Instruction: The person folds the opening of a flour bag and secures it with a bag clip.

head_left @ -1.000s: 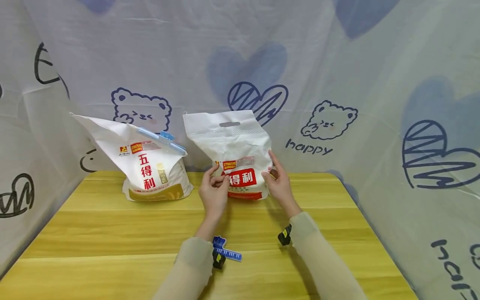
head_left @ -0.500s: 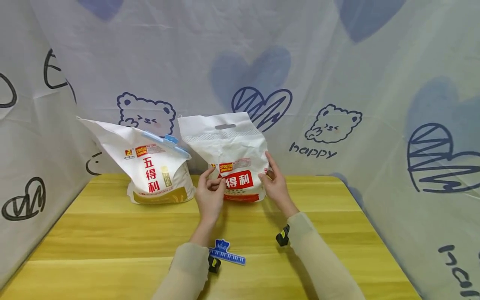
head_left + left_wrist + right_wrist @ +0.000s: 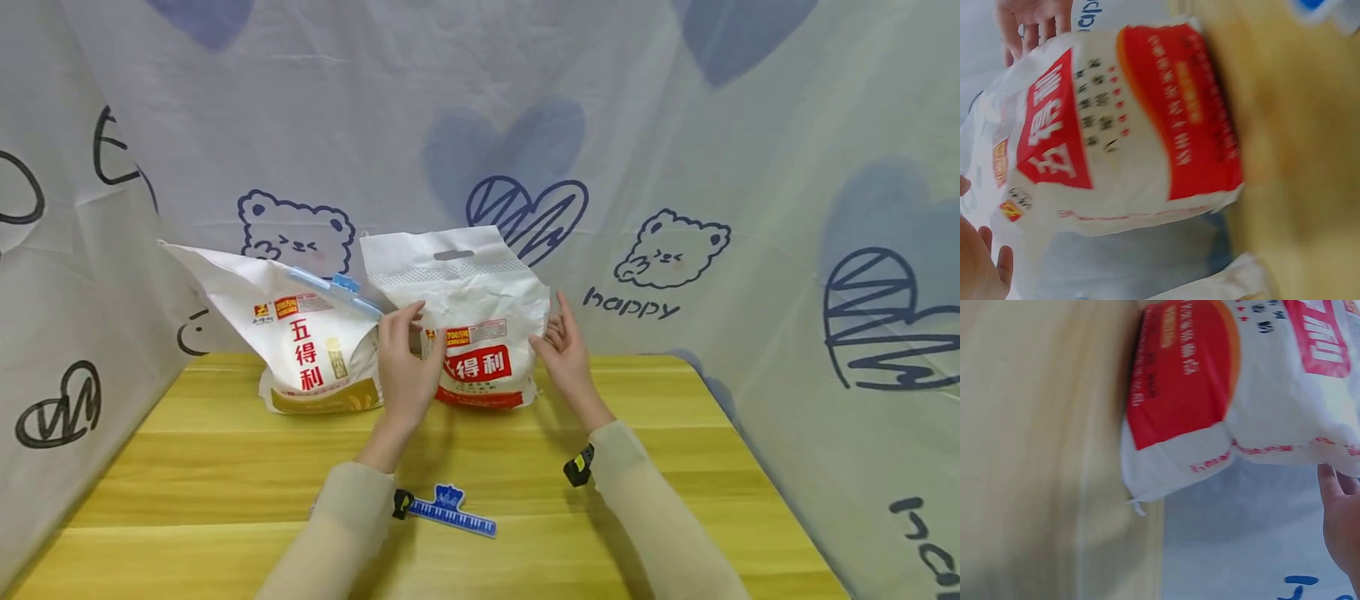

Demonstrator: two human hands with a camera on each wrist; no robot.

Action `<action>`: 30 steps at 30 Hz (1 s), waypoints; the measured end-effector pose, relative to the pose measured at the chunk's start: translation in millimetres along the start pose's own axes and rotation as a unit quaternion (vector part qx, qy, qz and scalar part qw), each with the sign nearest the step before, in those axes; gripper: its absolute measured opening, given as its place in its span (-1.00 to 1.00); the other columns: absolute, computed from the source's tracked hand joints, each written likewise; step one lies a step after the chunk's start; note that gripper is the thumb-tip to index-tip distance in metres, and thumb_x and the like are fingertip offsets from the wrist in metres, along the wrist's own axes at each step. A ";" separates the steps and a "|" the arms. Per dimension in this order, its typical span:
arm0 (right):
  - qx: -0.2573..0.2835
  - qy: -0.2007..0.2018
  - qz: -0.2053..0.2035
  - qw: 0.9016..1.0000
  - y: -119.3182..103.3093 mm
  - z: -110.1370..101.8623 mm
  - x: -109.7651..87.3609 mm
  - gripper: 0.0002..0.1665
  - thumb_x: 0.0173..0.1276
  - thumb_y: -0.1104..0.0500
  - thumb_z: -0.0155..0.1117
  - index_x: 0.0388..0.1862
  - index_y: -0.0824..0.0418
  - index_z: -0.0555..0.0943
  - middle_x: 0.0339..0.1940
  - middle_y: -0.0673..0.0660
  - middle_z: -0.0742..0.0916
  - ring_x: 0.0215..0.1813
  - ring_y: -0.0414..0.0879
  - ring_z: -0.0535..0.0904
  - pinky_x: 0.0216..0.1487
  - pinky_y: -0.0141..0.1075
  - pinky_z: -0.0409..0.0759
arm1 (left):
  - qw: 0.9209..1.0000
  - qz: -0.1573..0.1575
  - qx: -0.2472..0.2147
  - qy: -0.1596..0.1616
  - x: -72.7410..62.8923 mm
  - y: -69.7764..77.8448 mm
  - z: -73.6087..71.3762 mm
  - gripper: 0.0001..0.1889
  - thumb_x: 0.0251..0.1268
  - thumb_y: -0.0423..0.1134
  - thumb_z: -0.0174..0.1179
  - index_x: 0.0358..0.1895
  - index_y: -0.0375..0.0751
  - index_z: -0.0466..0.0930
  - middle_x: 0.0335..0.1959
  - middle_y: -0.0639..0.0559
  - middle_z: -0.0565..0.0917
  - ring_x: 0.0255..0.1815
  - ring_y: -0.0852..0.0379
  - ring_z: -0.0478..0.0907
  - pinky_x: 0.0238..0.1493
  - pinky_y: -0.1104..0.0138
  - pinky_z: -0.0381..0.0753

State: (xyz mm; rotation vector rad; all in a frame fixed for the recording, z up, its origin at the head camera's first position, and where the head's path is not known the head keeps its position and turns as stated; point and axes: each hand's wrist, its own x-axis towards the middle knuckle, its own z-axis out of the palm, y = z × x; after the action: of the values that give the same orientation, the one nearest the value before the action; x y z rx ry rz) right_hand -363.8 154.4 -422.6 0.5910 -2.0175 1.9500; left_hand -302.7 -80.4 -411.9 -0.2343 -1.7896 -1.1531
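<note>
A white flour bag (image 3: 480,333) with a red label and a punched handle slot stands near the back of the table. At its left side is my left hand (image 3: 405,367), fingers spread and loosely bent, gripping nothing; the left wrist view shows this hand at the lower left, beside the bag. My right hand (image 3: 568,362) is at the bag's right side. In the right wrist view its fingertips (image 3: 1329,475) meet or nearly meet the bag's edge. A blue clip (image 3: 453,512) with a piano-key pattern lies on the table, near my left wrist.
A second flour bag (image 3: 315,350), gold at its base, stands close on the left, its top folded down under a light blue sealing clip (image 3: 341,287). A patterned cloth (image 3: 652,133) hangs behind the wooden table (image 3: 225,483).
My left hand has moved up and left, its fingers parting from the red-label bag's front. My right hand has shifted slightly right. More of the piano-key clip shows. The head view has tilted slightly.
</note>
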 end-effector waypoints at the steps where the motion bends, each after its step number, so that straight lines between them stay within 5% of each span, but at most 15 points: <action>1: -0.002 0.003 -0.005 1.000 -3.0 -0.6 1.5 0.02 0.47 0.45 0.20 0.75 0.08 -0.04 0.39 0.36 0.52 0.37 0.23 0.52 0.29 -0.36 0.62 | 1.000 0.012 0.001 -0.004 6.4 2.1 -0.6 -0.51 0.30 -0.35 0.42 0.28 -0.28 0.55 0.04 -0.25 0.53 -0.02 -0.20 0.55 -0.04 0.00 0.61; 8: -0.015 0.008 -0.011 1.000 -19.1 -4.0 13.9 -0.04 0.52 0.38 0.23 0.74 0.06 0.01 0.48 0.29 0.49 0.43 0.18 0.49 0.42 -0.14 0.56 | 0.994 0.102 0.033 -0.032 52.8 15.6 0.5 -0.48 0.32 -0.29 0.42 0.32 -0.29 0.55 0.23 -0.20 0.58 0.24 -0.13 0.53 0.32 0.12 0.53; 15: -0.035 0.012 -0.012 0.999 -35.8 -4.1 24.4 -0.16 0.51 0.41 0.23 0.67 0.21 0.16 0.41 0.37 0.52 0.39 0.24 0.51 0.42 -0.11 0.56 | 0.979 0.155 0.071 -0.108 90.9 26.3 10.0 -0.37 0.32 -0.24 0.44 0.42 -0.29 0.48 0.44 -0.15 0.50 0.45 -0.13 0.43 0.54 0.12 0.35; 21: -0.080 0.013 -0.027 0.996 -54.1 -3.1 24.3 -0.38 0.50 0.38 0.27 0.50 0.36 0.40 0.25 0.39 0.59 0.25 0.22 0.60 0.25 -0.26 0.66 | 0.960 0.166 0.115 -0.194 116.2 26.6 18.5 -0.20 0.26 -0.17 0.50 0.53 -0.24 0.35 0.57 -0.14 0.36 0.56 -0.16 0.29 0.63 0.02 0.17; 30: -0.143 0.013 -0.012 0.990 -38.3 -9.4 32.0 -0.50 0.49 0.22 0.36 0.37 0.21 0.55 0.13 0.23 0.69 0.08 0.10 0.66 0.18 -0.04 0.72 | 0.927 0.166 0.170 -0.291 135.0 23.9 23.4 -0.09 0.21 -0.12 0.54 0.60 -0.14 0.27 0.59 -0.09 0.34 0.62 -0.16 0.18 0.68 -0.06 -0.01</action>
State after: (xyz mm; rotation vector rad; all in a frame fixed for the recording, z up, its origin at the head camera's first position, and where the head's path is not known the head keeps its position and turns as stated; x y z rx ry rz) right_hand -374.8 160.3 -373.4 0.5160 -2.2070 1.6037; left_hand -373.3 -91.4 -292.6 -0.7008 -2.3159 -0.5396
